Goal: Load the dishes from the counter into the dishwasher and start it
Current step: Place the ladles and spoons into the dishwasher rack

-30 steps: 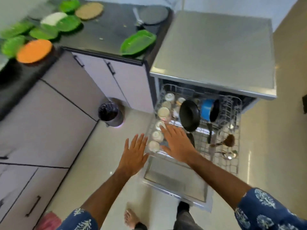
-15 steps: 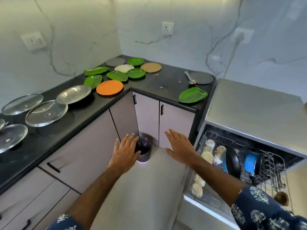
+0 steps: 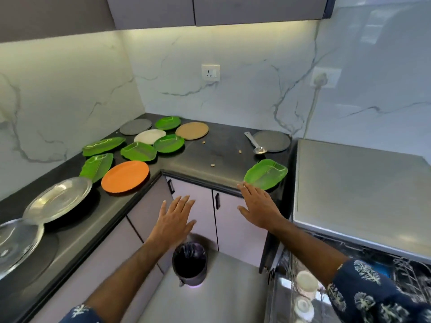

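Hands: left hand (image 3: 173,221) and right hand (image 3: 260,207) spread flat, empty; centre frame
Nearest dish: green plate (image 3: 265,174) overhanging counter (image 3: 210,157) edge, beside right fingertips
Risk: a careless nudge might tip it floorward

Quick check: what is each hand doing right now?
Left hand: open, fingers spread, holding nothing.
Right hand: open, holding nothing, near the green plate.

L-shaped surface (image 3: 217,157) wraps the corner; plates cluster at back left (image 3: 149,142), steel plates (image 3: 58,200) further left. Lone leaf plate (image 3: 265,174) at front right edge, ladle (image 3: 255,145) and flat pan (image 3: 271,141) behind it. Dishwasher (image 3: 359,190) right of surface, rack (image 3: 303,297) pulled out below. Bin (image 3: 189,264) on floor before cabinets.
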{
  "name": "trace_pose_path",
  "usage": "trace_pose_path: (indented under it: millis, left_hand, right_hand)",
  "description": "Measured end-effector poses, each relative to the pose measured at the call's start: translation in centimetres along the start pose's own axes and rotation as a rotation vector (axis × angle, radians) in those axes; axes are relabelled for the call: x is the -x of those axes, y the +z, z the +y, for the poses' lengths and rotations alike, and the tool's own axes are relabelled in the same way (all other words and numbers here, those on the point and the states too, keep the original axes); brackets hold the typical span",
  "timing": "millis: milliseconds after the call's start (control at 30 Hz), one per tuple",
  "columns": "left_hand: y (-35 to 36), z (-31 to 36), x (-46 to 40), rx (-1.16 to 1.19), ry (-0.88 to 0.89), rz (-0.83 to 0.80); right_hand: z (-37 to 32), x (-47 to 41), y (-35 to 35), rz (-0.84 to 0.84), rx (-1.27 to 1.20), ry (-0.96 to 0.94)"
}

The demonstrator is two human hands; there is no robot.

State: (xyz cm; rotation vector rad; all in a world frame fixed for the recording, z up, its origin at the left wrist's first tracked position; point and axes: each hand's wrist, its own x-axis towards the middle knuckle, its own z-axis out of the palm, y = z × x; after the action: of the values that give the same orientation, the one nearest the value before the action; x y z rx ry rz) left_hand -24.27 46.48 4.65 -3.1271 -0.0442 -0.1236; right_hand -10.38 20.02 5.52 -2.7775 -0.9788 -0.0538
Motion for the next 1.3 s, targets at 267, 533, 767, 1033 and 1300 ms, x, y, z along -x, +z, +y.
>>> trace_pose_path:
  millis: [267,533,767,1033,1300]
  left_hand:
    - [2.0,-1.0,-17.1,0.114,0.078,-0.026]
    - [6.4,-2.7,-30.8,0.116,0.216,-0.079]
    - [12.0,-6.6,-39.5,0.034,0.346,-0.164]
    - [16.5,-8.5,-40.5,0.162,0.392,-0.18]
    - [16.9,-8.5,-40.6,0.197,0.373,-0.178]
  right_hand:
    - [10.6,-12.3,-1.7,-0.044,0.002,0.129]
    - [16.5,-21.8,-0.7,-0.09,-0.061,0.29]
    - [19.6,-28.4,0.8,-0.178,-0.091,0.444]
    - [22.0,-32.8,3.5,-0.218,-0.121,0.582]
    - [22.7,-36.0,5.9,-0.069,-0.376,1.011]
